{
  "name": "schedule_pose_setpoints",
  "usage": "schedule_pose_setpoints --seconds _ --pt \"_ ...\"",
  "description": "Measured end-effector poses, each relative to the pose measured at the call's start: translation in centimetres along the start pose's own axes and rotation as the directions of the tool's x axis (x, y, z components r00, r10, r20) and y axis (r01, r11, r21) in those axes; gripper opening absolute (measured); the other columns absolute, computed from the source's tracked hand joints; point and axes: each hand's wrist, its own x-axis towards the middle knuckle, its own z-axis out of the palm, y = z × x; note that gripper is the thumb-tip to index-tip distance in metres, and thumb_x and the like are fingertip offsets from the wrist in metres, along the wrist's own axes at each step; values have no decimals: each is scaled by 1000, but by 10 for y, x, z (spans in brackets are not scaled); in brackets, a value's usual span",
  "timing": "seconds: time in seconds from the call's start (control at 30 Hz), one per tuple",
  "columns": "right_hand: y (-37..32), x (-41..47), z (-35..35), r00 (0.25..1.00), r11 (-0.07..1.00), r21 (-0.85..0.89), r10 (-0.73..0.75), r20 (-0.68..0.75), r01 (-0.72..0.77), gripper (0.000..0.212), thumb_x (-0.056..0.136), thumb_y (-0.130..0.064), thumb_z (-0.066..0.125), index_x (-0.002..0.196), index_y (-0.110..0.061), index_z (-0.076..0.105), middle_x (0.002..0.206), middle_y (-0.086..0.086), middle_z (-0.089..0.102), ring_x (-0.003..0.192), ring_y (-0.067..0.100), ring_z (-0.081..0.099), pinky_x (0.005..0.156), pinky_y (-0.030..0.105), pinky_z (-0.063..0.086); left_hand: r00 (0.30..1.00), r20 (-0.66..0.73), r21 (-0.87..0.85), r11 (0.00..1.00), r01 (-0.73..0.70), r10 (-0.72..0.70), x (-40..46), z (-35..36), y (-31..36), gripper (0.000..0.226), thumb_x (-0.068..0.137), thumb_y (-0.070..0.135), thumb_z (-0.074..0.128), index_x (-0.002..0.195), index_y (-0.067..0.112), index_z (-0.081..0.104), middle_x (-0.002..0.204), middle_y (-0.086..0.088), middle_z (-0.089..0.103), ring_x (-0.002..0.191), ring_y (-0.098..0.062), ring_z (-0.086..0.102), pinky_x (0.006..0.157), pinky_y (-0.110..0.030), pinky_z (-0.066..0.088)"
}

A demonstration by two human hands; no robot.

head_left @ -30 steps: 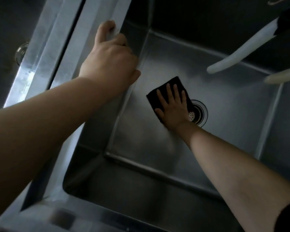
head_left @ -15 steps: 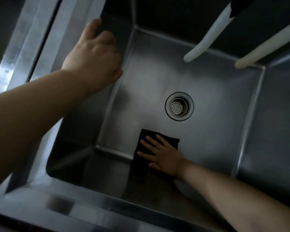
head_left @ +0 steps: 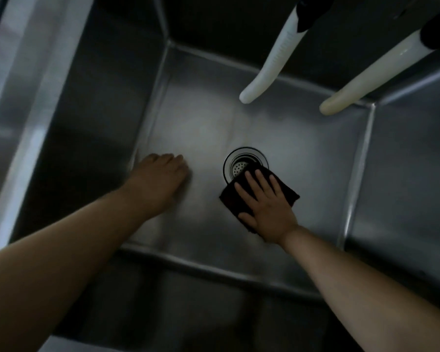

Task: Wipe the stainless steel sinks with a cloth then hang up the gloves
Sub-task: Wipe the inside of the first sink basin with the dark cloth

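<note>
The right hand (head_left: 266,208) lies flat, fingers straight, pressing a dark cloth (head_left: 287,193) onto the sink (head_left: 302,158) floor, touching the drain (head_left: 240,163). The left hand (head_left: 160,179) reaches down near the sink's left wall, fingers loose, holding nothing. Two white spouts (head_left: 269,64) hang above the far edge.

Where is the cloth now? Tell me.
In the head view, the cloth lies on the sink floor under the right hand, overlapping the drain.
</note>
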Motion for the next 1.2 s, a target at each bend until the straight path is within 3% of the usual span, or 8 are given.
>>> schedule_pose_setpoints --seconds 0.07,0.13,0.3,0.47,0.77,1.0,1.2 --pt "-3 -9 5 998 998 3 70 -9 -70 67 89 -51 45 147 -19 31 152 18 28 141 40 20 112 57 13 998 53 38 999 24 -26 6 15 5 91 82 37 61 150 12 6 158 -12 3 144 -28 11 115 -41 12" --pt "-11 -19 12 996 996 -7 89 -21 -89 66 88 -51 40 146 -19 34 151 19 30 139 42 22 110 60 16 995 87 71 997 43 -49 14 26 11 100 81 40 62 150 10 -4 158 -15 -7 145 -31 3 116 -43 5" --pt "-22 -19 23 996 997 -26 -68 -63 67 67 87 -53 40 146 -23 30 152 16 30 140 39 23 112 56 18 987 132 -7 995 95 -93 22 44 24 93 88 24 57 148 5 -11 156 -18 -14 144 -37 -5 117 -41 5" --pt "-30 26 10 980 983 2 -185 -72 186 63 90 -51 38 147 -24 30 154 9 26 143 31 20 114 56 13 988 122 -98 990 102 -90 22 46 19 93 88 23 56 148 10 -13 156 -12 -18 145 -32 -10 117 -36 3" --pt "0 119 -17 998 998 32 53 -47 -51 62 98 -45 25 151 -23 4 160 8 1 146 28 -6 117 46 -8 984 143 -114 986 123 -106 26 47 20 106 83 29 66 148 12 -17 156 -10 -22 144 -30 -14 117 -35 1" --pt "54 84 -18 950 949 81 308 -49 -303 65 94 -37 36 151 -15 12 158 14 7 146 32 1 117 47 -1 988 116 -124 985 118 -104 25 55 18 116 76 37 72 148 15 -17 156 -7 -22 145 -28 -12 117 -35 3" --pt "41 -8 3 941 939 77 338 -8 -336 64 91 -38 28 147 -7 24 153 23 19 143 39 11 115 54 13 992 90 -144 985 99 -86 24 58 16 119 74 39 74 148 17 -17 156 -5 -22 145 -26 -13 117 -33 2"
